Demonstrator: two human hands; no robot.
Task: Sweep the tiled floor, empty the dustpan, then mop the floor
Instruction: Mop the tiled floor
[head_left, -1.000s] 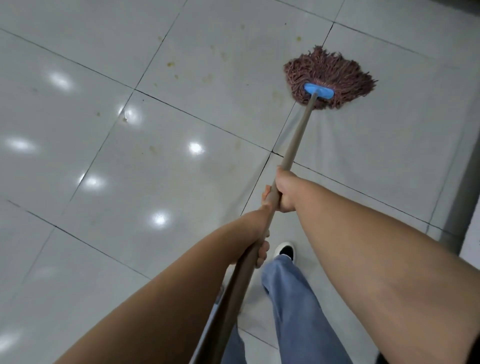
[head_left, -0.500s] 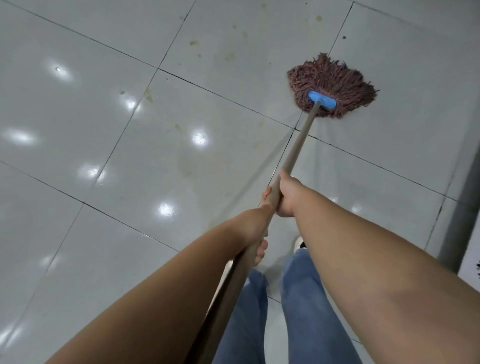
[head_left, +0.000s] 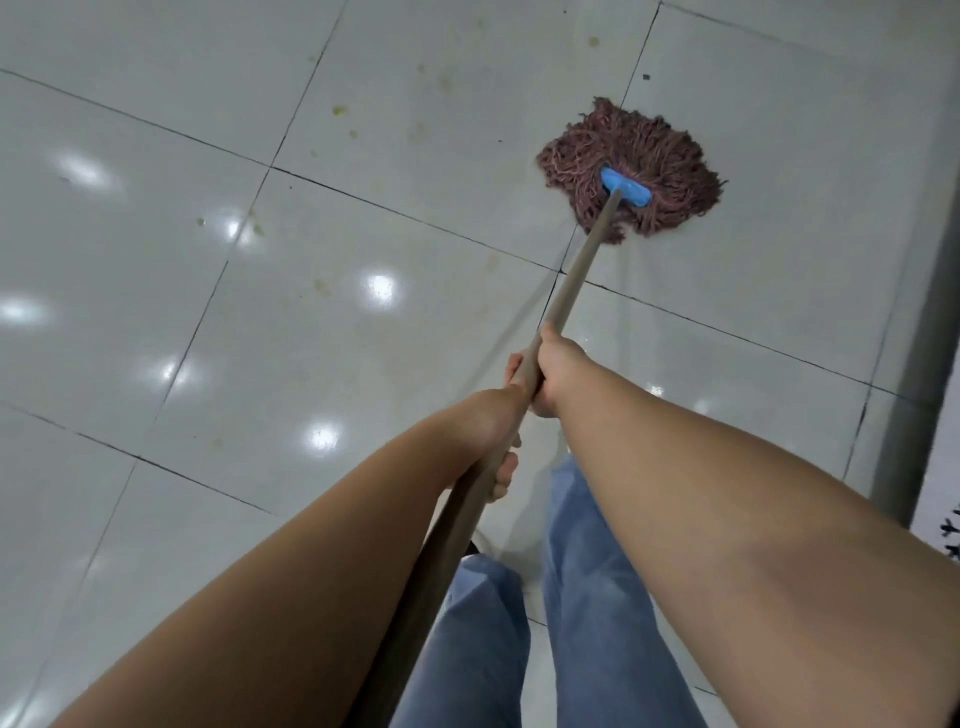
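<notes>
Head view, both hands gripping mop

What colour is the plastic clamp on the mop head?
Blue clamp, clearest in the head view.

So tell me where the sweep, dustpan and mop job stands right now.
Mopping is in hand: the left hand and right hand both grip the mop handle, and the mop head lies spread on the tiled floor. No broom or dustpan shows, so sweeping looks finished. Left to do: the yellowish stains left of the mop.
</notes>
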